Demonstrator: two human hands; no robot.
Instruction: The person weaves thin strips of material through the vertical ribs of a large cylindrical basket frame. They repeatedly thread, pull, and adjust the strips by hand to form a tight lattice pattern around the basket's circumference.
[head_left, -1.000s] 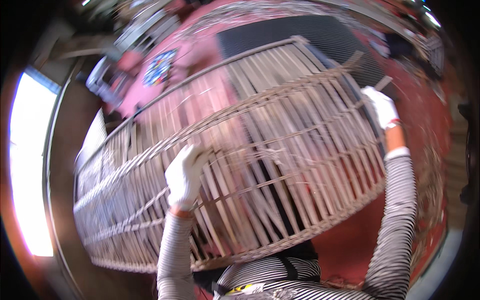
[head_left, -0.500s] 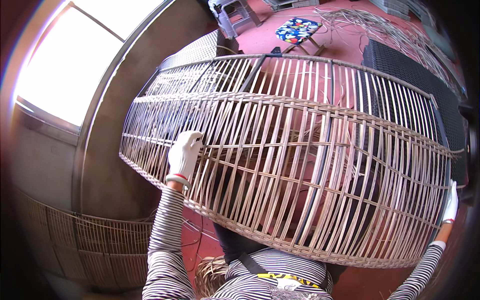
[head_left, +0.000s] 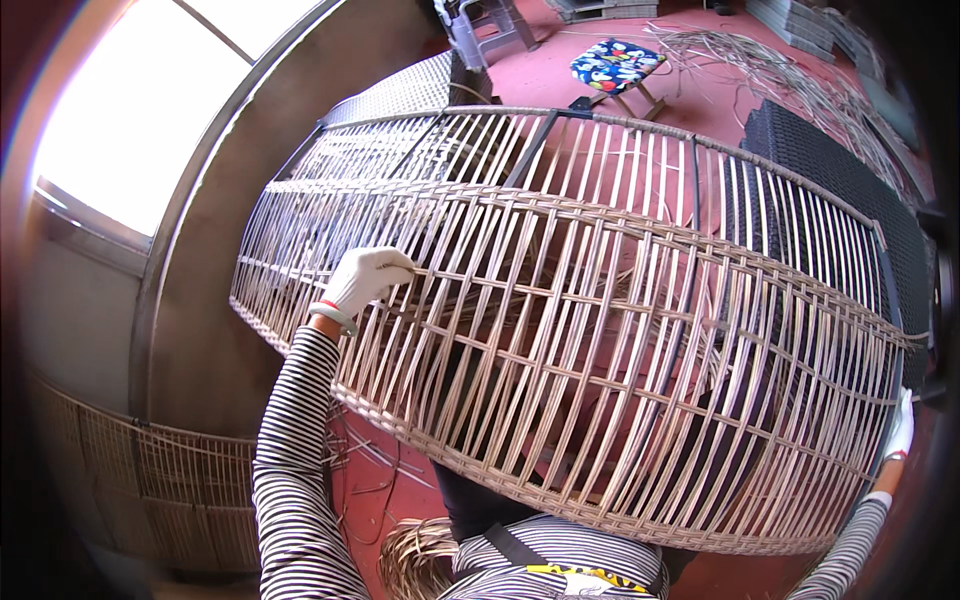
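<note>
Wickerwork; red floor; window, perhaps

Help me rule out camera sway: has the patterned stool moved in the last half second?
No; the patterned stool keeps its spacing from the grey plastic stool, both shifting rightward in view.

A long, curved openwork wicker panel in brownish-tan strands stretches across the view, slanting down toward the right, its near edge close to the person's waist and the red floor showing through its gaps. Slim upright strands, many paired and some leaning or crossing, run between a wrapped far rim and a thick plaited near edge, with dark bars among them. One braided band and thinner lengthwise strands bind them, loose ends jutting past the right side.
</note>
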